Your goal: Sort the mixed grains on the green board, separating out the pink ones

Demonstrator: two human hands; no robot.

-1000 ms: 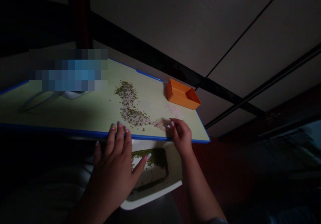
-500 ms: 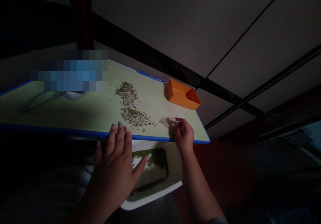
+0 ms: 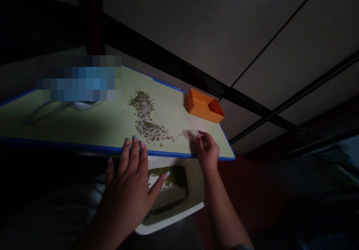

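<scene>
A mixed strip of green beans and white grains like rice (image 3: 146, 117) lies on the pale table (image 3: 112, 126). My left hand (image 3: 129, 186) is spread, its fingertips resting at the table's blue front edge and its thumb over a white bin (image 3: 179, 214). Green beans (image 3: 175, 175) lie inside this bin, below the table edge. Near the table's right end, the thumb and fingers of my right hand (image 3: 207, 151) pinch a thin, see-through, fan-shaped piece (image 3: 190, 135). A small patch of white grains (image 3: 195, 122) lies just beyond it.
An orange open-topped box (image 3: 204, 108) stands at the table's back right corner. Toward the left sits a blurred-out blue item (image 3: 84, 82) with a looped cord or strap (image 3: 39, 111). Panelled cabinet doors (image 3: 196, 37) rise behind the table.
My right hand has shifted slightly to the right, and the fan-shaped piece has moved along with it. My left hand and the strip of beans and grains look unchanged.
</scene>
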